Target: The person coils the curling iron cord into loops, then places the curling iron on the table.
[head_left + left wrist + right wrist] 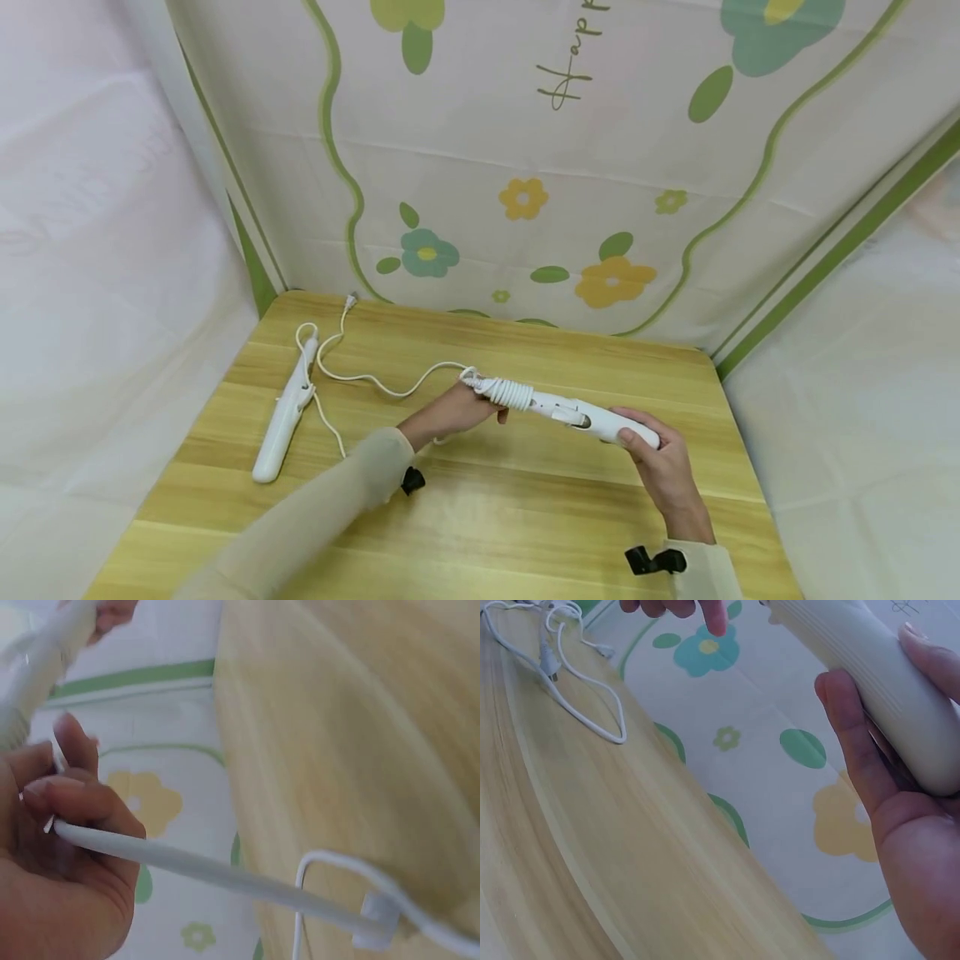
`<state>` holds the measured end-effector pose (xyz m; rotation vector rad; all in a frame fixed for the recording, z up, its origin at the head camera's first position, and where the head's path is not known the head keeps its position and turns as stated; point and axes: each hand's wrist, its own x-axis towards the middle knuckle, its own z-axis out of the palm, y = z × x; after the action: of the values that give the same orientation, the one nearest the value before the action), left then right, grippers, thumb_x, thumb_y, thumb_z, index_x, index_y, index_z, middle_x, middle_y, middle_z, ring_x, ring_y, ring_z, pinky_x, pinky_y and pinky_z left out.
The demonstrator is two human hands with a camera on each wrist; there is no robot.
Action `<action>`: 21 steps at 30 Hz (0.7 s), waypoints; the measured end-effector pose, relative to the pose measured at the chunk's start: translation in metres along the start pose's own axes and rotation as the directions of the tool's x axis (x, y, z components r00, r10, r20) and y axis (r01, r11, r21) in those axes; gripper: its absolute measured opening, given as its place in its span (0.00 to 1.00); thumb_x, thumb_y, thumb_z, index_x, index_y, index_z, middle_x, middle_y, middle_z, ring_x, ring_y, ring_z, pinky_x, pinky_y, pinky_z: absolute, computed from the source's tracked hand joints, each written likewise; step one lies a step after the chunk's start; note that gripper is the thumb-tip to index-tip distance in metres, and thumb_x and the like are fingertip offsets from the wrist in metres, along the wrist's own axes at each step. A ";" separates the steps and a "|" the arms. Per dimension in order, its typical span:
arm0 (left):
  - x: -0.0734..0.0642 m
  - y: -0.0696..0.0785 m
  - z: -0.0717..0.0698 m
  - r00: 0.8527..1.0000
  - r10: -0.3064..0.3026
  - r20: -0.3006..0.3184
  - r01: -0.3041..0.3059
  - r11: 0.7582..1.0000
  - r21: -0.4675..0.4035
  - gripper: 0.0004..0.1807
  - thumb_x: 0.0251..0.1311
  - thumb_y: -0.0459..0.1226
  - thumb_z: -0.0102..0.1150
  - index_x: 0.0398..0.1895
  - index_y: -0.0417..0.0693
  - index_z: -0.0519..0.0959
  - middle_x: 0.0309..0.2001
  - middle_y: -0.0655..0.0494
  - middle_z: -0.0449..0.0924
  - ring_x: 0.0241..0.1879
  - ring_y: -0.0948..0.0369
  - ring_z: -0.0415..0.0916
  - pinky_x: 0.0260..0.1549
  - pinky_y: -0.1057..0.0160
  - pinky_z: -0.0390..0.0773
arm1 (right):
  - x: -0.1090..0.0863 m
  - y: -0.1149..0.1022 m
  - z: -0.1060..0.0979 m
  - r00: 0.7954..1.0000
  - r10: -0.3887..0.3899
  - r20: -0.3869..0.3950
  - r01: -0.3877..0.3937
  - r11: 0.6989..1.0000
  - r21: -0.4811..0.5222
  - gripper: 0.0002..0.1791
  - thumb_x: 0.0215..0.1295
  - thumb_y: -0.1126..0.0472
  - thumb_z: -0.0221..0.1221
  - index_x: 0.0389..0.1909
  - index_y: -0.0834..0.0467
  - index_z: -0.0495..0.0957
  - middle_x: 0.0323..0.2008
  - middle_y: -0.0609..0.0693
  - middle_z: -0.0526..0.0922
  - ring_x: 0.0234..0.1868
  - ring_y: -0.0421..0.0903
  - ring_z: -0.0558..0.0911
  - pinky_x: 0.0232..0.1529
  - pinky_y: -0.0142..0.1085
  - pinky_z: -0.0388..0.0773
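Observation:
A white hair iron [600, 419] is held above the table, slanting down to the right. My right hand [663, 462] grips its smooth rounded end, with thumb and fingers on opposite sides; the ribbed shell [885, 682] shows in the right wrist view. Several turns of white cord [510, 392] are wound round the iron's other end. My left hand [461, 408] is at that end, its fingers curled round a stretch of cord [225, 876] that runs out of the fist in the left wrist view. In the head view, the wound cord partly covers the left fingers.
A second white hair iron [279, 429] lies at the table's left side, a loose cord [327, 421] beside it. From the held iron, cord trails across the wooden table [510, 517] toward a plug [350, 302] near the back edge. Flower-printed cloth [450, 150] hangs behind.

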<state>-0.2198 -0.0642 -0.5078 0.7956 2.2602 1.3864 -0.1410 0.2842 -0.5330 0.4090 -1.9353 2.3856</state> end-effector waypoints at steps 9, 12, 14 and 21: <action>-0.012 0.006 0.030 0.995 -0.090 -0.048 0.086 0.992 -0.088 0.19 0.88 0.44 0.49 0.41 0.50 0.87 0.28 0.61 0.84 0.15 0.67 0.56 0.16 0.68 0.59 | 0.001 0.003 0.003 0.994 0.045 -0.102 -0.052 0.997 -0.061 0.16 0.77 0.80 0.56 0.61 0.75 0.82 0.56 0.47 0.89 0.52 0.39 0.84 0.50 0.29 0.87; -0.014 0.010 0.031 0.994 -0.098 -0.049 0.095 0.994 -0.061 0.23 0.88 0.44 0.49 0.33 0.50 0.87 0.27 0.58 0.84 0.14 0.67 0.52 0.16 0.68 0.57 | 0.002 0.004 0.002 0.991 0.058 -0.123 -0.069 0.993 -0.092 0.16 0.77 0.79 0.57 0.62 0.76 0.81 0.56 0.46 0.88 0.52 0.39 0.85 0.51 0.29 0.87; -0.015 0.013 0.031 0.994 -0.098 -0.049 0.097 0.995 -0.030 0.24 0.88 0.45 0.49 0.29 0.50 0.85 0.26 0.55 0.82 0.14 0.67 0.51 0.16 0.68 0.57 | 0.003 0.004 0.002 0.987 0.067 -0.148 -0.084 0.990 -0.113 0.16 0.77 0.77 0.58 0.62 0.76 0.81 0.56 0.46 0.88 0.51 0.39 0.86 0.51 0.30 0.87; -0.018 0.023 0.025 0.992 -0.096 -0.076 0.098 0.995 0.018 0.20 0.87 0.46 0.51 0.32 0.57 0.86 0.27 0.58 0.86 0.15 0.66 0.52 0.18 0.67 0.57 | 0.006 0.002 0.005 0.967 0.099 -0.236 -0.141 0.975 -0.170 0.17 0.76 0.74 0.63 0.62 0.76 0.81 0.55 0.46 0.88 0.51 0.41 0.87 0.51 0.30 0.87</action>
<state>-0.1854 -0.0507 -0.4977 0.6409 2.3419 1.3709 -0.1466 0.2777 -0.5323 0.0086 -2.1026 2.1764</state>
